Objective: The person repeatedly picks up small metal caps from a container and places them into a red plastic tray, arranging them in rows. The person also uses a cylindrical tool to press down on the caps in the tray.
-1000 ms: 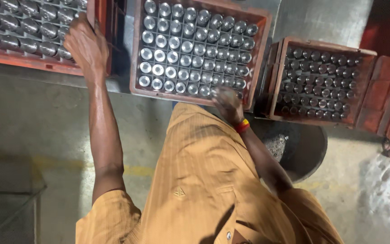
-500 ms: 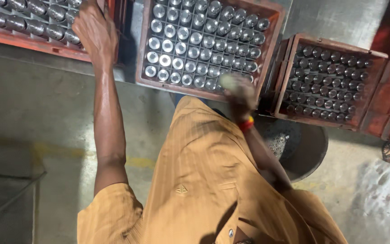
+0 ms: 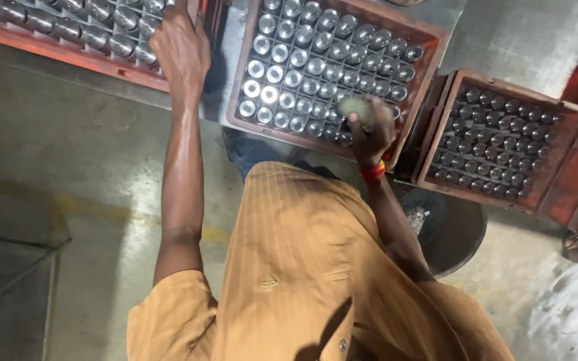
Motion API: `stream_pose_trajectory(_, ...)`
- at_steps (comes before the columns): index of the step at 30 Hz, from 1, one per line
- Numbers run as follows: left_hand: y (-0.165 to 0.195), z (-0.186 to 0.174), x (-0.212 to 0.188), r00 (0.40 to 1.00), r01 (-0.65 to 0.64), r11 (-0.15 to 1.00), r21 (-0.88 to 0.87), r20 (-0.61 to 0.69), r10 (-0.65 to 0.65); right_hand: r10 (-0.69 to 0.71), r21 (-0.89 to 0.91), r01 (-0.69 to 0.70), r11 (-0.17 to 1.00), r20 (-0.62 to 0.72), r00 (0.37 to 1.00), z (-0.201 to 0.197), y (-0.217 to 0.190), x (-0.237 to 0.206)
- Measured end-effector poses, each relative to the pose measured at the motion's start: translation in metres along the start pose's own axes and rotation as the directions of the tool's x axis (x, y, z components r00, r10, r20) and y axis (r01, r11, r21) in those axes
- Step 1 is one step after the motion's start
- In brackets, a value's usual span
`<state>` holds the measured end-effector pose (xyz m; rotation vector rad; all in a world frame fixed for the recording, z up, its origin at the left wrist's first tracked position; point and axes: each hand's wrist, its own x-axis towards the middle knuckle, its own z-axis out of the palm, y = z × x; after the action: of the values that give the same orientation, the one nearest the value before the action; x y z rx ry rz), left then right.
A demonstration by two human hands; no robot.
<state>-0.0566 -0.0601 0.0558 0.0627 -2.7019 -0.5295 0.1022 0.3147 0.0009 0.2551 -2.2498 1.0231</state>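
Floor: grey concrete (image 3: 48, 147), 3 red crates above it.
Change: right hand (image 3: 369, 130) has lifted since 0.5 s ago, now over the middle crate (image 3: 429, 40) near edge.
Right hand: fingers curled round a blurred metal cylinder (image 3: 356, 107), probably 1 piece.
Left hand (image 3: 180, 50): stays pressed on the left crate (image 3: 68, 53) rim, fingers closed.
Crates: all hold gridded rows of metal cylinders; right crate (image 3: 570, 154) too.

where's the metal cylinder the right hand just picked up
In the head view, the metal cylinder is in the right hand, held just above the near right corner of the middle crate, left of the darker crate.
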Motion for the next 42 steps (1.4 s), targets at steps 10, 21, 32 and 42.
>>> stream_pose_trajectory(10,0.006,-0.006,0.001,0.998,0.030,0.998,-0.049,0.061,-0.027,0.023,0.012,-0.023,1.000,-0.046,0.999,0.018,-0.020,-0.025)
stream_pose_trajectory(21,0.009,-0.008,-0.002,0.996,0.034,0.997,-0.066,0.080,-0.029,-0.149,-0.004,0.150,0.989,0.049,0.988,0.028,-0.011,-0.009)
stream_pose_trajectory(32,0.016,-0.013,0.000,0.993,0.060,0.997,-0.057,0.109,-0.054,-0.217,-0.080,0.228,0.970,0.124,0.968,0.038,0.026,0.033)
stream_pose_trajectory(42,0.018,-0.018,0.000,0.995,0.041,0.999,-0.021,0.095,-0.039,0.001,-0.014,-0.002,1.000,-0.039,0.999,0.012,0.037,0.046)
